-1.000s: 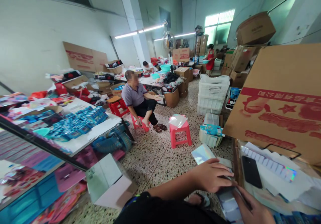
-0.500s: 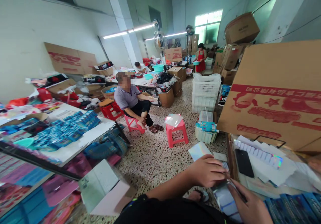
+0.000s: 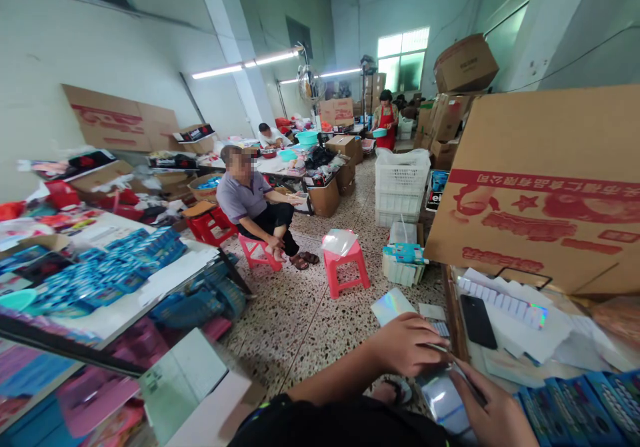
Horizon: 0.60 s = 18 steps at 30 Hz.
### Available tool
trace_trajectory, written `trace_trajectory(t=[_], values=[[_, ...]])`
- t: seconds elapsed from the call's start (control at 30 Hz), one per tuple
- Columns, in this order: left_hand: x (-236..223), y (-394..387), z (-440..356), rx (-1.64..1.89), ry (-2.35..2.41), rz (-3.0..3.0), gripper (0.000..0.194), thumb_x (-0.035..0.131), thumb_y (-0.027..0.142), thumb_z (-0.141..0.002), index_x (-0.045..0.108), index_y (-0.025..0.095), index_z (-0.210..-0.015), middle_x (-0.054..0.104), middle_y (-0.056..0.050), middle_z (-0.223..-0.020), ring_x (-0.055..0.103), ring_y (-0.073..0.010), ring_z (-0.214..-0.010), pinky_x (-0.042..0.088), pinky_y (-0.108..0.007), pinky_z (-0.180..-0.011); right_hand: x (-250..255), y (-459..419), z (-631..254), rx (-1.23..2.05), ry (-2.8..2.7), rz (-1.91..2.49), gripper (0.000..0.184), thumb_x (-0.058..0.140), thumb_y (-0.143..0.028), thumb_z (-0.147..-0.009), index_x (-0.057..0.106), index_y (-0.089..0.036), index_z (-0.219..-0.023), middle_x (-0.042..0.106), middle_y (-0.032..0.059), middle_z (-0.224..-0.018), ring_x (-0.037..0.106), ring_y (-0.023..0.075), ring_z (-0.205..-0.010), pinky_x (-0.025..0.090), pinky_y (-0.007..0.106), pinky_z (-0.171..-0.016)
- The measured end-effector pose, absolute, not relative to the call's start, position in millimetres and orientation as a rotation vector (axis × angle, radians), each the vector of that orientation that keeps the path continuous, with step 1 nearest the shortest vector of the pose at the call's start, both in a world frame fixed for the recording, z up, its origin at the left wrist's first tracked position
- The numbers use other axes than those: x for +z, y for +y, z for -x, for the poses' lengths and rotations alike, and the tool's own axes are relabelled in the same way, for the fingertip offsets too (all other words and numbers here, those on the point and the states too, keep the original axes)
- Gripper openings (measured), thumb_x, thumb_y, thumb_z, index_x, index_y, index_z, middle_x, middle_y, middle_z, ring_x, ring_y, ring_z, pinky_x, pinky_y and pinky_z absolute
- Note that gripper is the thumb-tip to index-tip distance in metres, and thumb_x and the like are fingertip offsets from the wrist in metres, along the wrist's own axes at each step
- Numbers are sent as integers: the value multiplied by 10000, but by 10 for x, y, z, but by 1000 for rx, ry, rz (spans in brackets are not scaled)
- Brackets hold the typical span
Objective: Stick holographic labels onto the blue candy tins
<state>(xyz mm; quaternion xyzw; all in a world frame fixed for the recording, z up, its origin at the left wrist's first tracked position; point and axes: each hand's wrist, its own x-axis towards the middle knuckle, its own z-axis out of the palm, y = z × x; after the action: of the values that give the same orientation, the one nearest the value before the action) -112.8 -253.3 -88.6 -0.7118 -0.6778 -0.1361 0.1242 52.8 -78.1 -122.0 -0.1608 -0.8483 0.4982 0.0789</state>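
Observation:
My left hand (image 3: 413, 343) reaches across from the left, its fingers bent together at the upper edge of a shiny silvery sheet (image 3: 447, 403) with bluish stripes. Lower right, my right hand (image 3: 495, 403) grips a thin flat piece by the sheet's right side, thumb along its edge. Whether the two are one stack I cannot tell. Just beyond my left hand lies an iridescent sheet (image 3: 393, 307), with a small pale card (image 3: 431, 311) beside it. To the right of my hands are a black phone (image 3: 479, 321) and a row of blue packets (image 3: 575, 407).
A large cardboard box panel (image 3: 540, 187) stands behind the worktop with loose white papers (image 3: 545, 340). A pink stool (image 3: 345, 270), white crates (image 3: 401, 187) and a seated person (image 3: 250, 200) are ahead. Left, a table (image 3: 175, 270) bears many blue packets. Another person (image 3: 387, 123) carries a basin.
The whole view has shifted slightly, with surroundings sliding left. My fingers have moved a little at the silvery sheet; both hands stay in nearly the same place.

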Motion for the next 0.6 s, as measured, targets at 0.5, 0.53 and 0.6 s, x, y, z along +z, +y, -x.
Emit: trace_trajectory(t=[0.5, 0.53, 0.6], values=[[-829, -2038, 1038, -632, -1479, 2273, 295, 571, 519, -990, 730, 274, -1029, 718, 29, -1248, 555, -136, -1319, 249, -353, -1285, -711, -609, -979, 1188, -2236, 770, 483, 590, -605, -879, 813, -217, -1061, 745, 88, -1102, 713, 299, -1055, 598, 265, -851], [-810, -1925, 1025, -707, -1412, 2283, 264, 571, 473, -1002, 727, 263, -1026, 728, 21, -1223, 568, -126, -1301, 251, -347, -1282, -610, -604, -1078, 1130, -2169, 852, 498, 591, -615, -876, 811, -210, -1065, 751, 91, -1073, 722, 300, -1015, 599, 277, -849], [-783, -1662, 979, -860, -1277, 2312, 174, 579, 345, -1007, 716, 239, -1001, 749, 13, -1155, 603, -114, -1250, 282, -330, -1260, -425, -637, -1320, 997, -1980, 1078, 545, 592, -646, -873, 805, -186, -1072, 761, 94, -964, 736, 296, -886, 605, 291, -779]])
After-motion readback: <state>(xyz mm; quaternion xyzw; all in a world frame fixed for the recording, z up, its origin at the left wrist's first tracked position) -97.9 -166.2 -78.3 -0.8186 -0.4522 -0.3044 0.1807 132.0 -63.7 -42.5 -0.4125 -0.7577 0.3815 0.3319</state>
